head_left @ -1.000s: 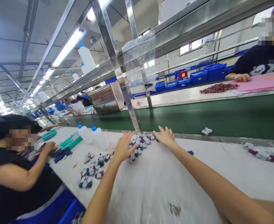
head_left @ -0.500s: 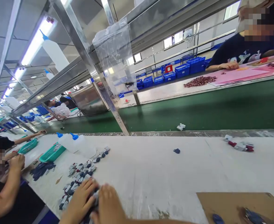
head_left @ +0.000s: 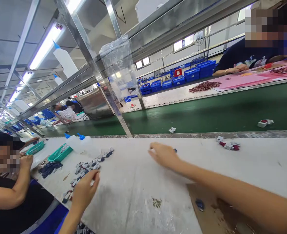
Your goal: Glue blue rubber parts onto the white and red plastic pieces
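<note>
My left hand (head_left: 86, 188) hovers beside a pile of small grey-and-navy pieces (head_left: 83, 170) on the white table. Its fingers are loosely bent, thumb apart, and nothing shows between them. My right hand (head_left: 164, 154) is stretched out over the table near the green belt, fingers half bent and apart, with no object visible in it. A navy piece (head_left: 175, 150) peeks out behind that hand. On the belt beyond lies a small white piece (head_left: 172, 130). More small pieces (head_left: 83, 229) lie at the bottom edge, below my left forearm.
Under my right forearm is a brown board (head_left: 194, 201) with a small navy piece (head_left: 199, 204). White bottles (head_left: 86, 146) with blue tips and a green basket (head_left: 60, 153) stand left. Grey-and-red pieces (head_left: 228, 146) lie right. A metal post (head_left: 116, 113) rises by the belt. Co-workers sit left and across.
My hands, together over the pieces before, have separated. The right has reached forward and right; the left is by the pile. The white piece on the belt has shifted left, and another appears at right.
</note>
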`<state>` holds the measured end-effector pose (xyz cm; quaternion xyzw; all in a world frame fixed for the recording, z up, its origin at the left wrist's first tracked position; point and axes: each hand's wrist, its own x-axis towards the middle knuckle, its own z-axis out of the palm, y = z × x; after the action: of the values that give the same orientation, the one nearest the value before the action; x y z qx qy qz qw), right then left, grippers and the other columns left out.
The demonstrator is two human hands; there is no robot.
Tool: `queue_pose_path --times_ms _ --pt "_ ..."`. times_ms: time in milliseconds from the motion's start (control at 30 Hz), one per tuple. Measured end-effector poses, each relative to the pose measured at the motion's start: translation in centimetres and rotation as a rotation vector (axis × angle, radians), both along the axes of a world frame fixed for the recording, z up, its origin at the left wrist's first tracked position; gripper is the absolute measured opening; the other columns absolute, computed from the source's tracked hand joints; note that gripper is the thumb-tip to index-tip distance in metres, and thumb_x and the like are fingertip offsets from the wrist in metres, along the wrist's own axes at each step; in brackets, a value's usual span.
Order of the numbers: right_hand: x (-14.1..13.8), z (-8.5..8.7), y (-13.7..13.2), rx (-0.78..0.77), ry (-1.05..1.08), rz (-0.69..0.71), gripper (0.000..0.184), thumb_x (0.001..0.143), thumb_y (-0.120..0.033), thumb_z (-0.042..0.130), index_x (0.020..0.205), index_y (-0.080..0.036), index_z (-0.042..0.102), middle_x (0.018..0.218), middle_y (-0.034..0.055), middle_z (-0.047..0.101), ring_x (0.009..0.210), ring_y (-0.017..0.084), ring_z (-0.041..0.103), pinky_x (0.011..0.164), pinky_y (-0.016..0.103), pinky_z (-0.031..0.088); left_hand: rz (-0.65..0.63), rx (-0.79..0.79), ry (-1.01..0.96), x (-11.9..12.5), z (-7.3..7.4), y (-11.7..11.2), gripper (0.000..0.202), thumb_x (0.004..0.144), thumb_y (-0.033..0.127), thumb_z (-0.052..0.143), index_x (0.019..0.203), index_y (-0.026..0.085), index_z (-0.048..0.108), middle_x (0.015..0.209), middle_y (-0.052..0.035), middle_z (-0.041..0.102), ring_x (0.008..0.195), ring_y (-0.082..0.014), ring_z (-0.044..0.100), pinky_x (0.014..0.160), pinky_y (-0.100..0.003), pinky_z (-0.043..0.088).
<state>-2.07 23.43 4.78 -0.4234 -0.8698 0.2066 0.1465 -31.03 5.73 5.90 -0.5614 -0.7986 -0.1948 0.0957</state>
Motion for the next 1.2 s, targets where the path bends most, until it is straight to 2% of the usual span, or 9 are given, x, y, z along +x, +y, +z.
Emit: queue_pose_path --times_ms 133,267,333,433,633,800,900,1067,1200 --pt "6.9 -1.2 4.9 -0.003 -0.195 -0.22 0.027 0.097 -0.036 0.055 0.113 -0.015 0.061 0.108 0.0071 0.064 0.094 0.019 0.063 0.084 0.041 0.053 -0.308 -0.086 -0.093 10.4 -0.4 14.1 0.041 0.092 0.032 0.04 0.128 0.02 0.056 0.118 -0.0095 0.069 0.105 -0.0233 0.065 0.09 -0.034 0.05" --pt "7.3 -3.6 4.6 -0.024 -0.237 -0.196 0.028 0.098 -0.039 0.052 0.107 -0.014 0.062 0.103 0.0058 0.064 0.086 0.016 0.063 0.078 0.036 0.054 -0.408 -0.149 -0.161 18.5 -3.1 27.1 0.042 0.095 0.032 0.05 0.135 0.018 0.05 0.137 -0.0137 0.056 0.124 -0.0273 0.054 0.101 -0.045 0.046" --pt "6.4 -4.5 4.1 -0.014 -0.225 -0.167 0.025 0.098 -0.036 0.053 0.105 -0.015 0.063 0.105 0.0058 0.064 0.087 0.016 0.063 0.078 0.036 0.054 -0.421 -0.189 -0.201 20.6 -4.7 30.8 0.038 0.093 0.033 0.056 0.128 0.017 0.055 0.133 -0.0126 0.057 0.119 -0.0273 0.056 0.099 -0.051 0.047" --pt "5.6 -4.9 4.1 -0.003 -0.208 -0.126 0.019 0.097 -0.031 0.056 0.106 -0.015 0.063 0.108 0.0062 0.064 0.093 0.017 0.062 0.08 0.036 0.054 -0.427 -0.223 -0.271 21.3 -6.2 32.8 0.032 0.092 0.033 0.06 0.12 0.017 0.06 0.126 -0.0103 0.06 0.111 -0.0248 0.06 0.094 -0.049 0.051" --pt "6.9 -4.7 4.4 -0.047 -0.149 -0.043 0.02 0.096 -0.03 0.057 0.109 -0.015 0.062 0.109 0.006 0.063 0.089 0.017 0.063 0.078 0.035 0.055 -0.336 -0.128 -0.574 19.4 -5.6 30.7 0.028 0.093 0.033 0.059 0.114 0.015 0.06 0.108 -0.0073 0.065 0.09 -0.0183 0.064 0.079 -0.038 0.056" --pt "9.3 -3.6 3.1 -0.008 -0.112 -0.04 0.038 0.096 -0.032 0.057 0.131 -0.018 0.053 0.116 0.0076 0.062 0.103 0.022 0.061 0.086 0.041 0.053 -0.24 -0.038 -0.952 19.3 -4.6 22.8 0.029 0.086 0.044 0.058 0.097 0.017 0.054 0.07 0.0037 0.054 0.052 -0.0087 0.05 0.048 -0.02 0.04" --pt "15.2 -2.6 2.5 0.06 -0.146 -0.195 0.034 0.098 -0.03 0.053 0.13 -0.019 0.054 0.121 0.0083 0.061 0.11 0.022 0.059 0.089 0.04 0.05 -0.225 -0.068 -1.151 18.9 -4.7 16.4 0.042 0.078 0.059 0.052 0.088 0.018 0.053 0.063 0.0045 0.05 0.044 -0.0083 0.042 0.039 -0.019 0.03" --pt "30.8 -2.1 1.9 0.126 -0.385 -0.572 0.023 0.096 -0.019 0.046 0.099 -0.014 0.068 0.107 0.014 0.064 0.108 0.029 0.057 0.079 0.04 0.049 -0.007 0.084 -1.505 18.6 -5.8 7.5 0.059 0.055 0.057 0.081 0.097 0.021 0.062 0.073 -0.0016 0.066 0.054 -0.0141 0.055 0.037 -0.02 0.033" --pt "37.7 -2.8 3.0 0.057 -0.531 -0.568 0.016 0.093 -0.024 0.06 0.104 -0.015 0.065 0.107 0.0074 0.065 0.103 0.022 0.06 0.087 0.041 0.05 0.113 0.152 -1.734 20.8 -6.6 3.8 0.06 0.044 0.058 0.088 0.09 0.025 0.069 0.099 -0.0072 0.075 0.085 -0.0265 0.069 0.047 -0.025 0.048"
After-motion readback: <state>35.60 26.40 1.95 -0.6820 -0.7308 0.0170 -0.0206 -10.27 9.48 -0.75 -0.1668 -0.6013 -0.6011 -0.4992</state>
